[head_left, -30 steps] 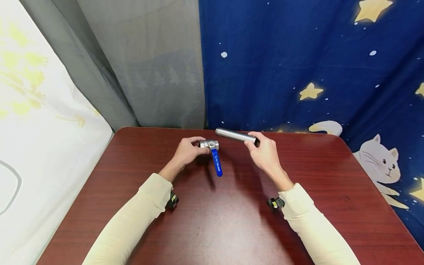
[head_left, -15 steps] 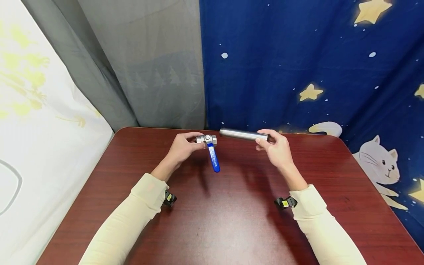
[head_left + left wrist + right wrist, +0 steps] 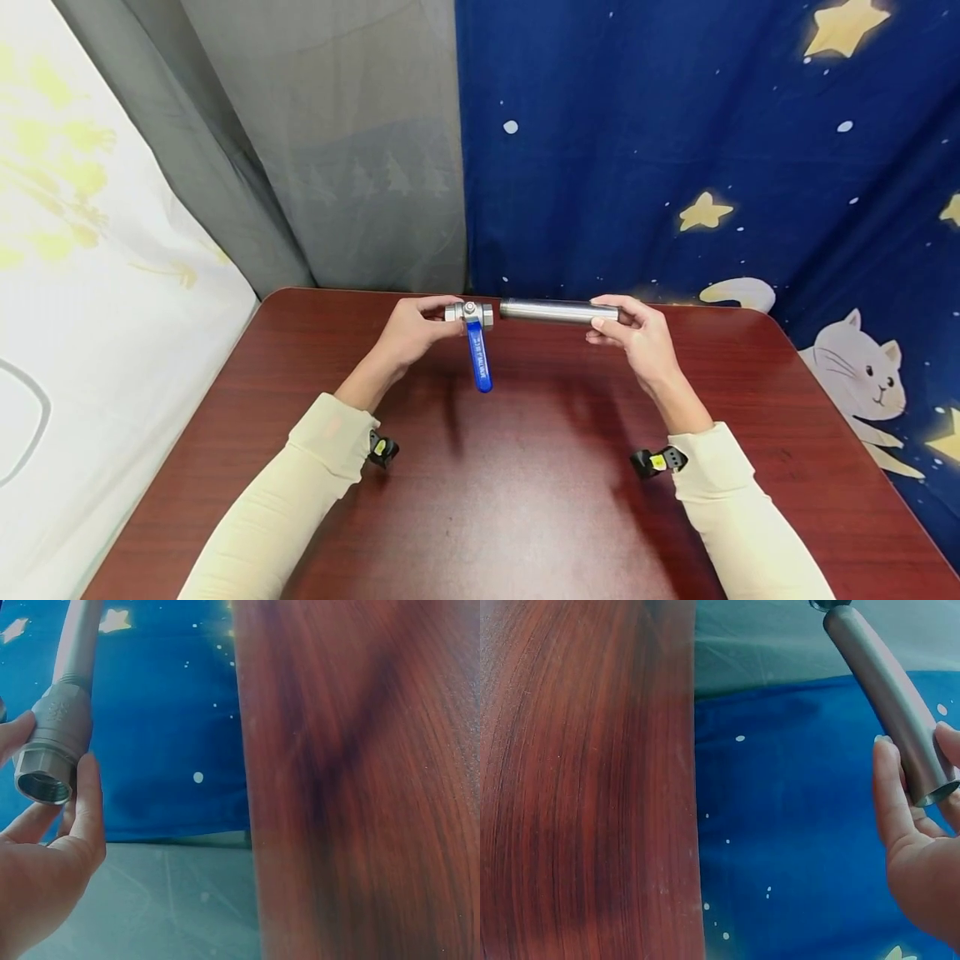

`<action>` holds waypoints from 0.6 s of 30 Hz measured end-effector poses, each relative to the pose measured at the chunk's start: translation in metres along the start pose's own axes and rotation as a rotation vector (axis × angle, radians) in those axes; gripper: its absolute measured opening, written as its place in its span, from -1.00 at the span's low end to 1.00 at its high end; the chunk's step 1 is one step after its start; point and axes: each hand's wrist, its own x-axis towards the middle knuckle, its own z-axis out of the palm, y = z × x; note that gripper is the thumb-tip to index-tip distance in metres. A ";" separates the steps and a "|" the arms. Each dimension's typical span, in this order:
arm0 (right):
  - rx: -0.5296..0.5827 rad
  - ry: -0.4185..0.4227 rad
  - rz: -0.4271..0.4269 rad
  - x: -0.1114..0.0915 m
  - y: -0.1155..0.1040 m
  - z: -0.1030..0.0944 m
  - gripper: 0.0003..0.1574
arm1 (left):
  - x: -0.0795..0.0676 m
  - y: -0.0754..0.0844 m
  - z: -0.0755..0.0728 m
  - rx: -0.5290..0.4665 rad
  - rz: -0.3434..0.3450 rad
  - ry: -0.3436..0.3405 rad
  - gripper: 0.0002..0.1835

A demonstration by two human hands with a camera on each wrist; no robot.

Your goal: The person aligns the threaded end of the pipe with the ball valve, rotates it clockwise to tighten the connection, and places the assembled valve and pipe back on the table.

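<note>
My left hand [image 3: 411, 332] grips a metal ball valve [image 3: 471, 312] by its left end, between thumb and fingers. The valve's blue lever handle [image 3: 480, 358] hangs down toward me. In the left wrist view, the valve body [image 3: 64, 724] shows an open threaded port facing the camera. My right hand [image 3: 643, 337] pinches the right end of a steel pipe [image 3: 555, 312], held level. The pipe's threaded left end lines up with the valve's right port, a small gap between them in the head view. From the right wrist, the pipe [image 3: 889, 697] shows its hollow near end.
Both parts are held above the far edge of a reddish-brown wooden table [image 3: 480, 500]. Behind it hang a grey curtain [image 3: 375, 167] and a blue curtain [image 3: 600, 167] with stars and a cat. A white sheet [image 3: 112, 333] hangs at the left.
My right hand has moved right with the pipe, which has swung from slanted to nearly level. The left hand has shifted slightly left and up with the valve, its lever now pointing more straight down.
</note>
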 end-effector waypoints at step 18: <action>0.084 -0.092 -0.057 -0.001 0.007 -0.003 -0.64 | -0.001 0.003 -0.001 -0.083 0.008 -0.065 -0.59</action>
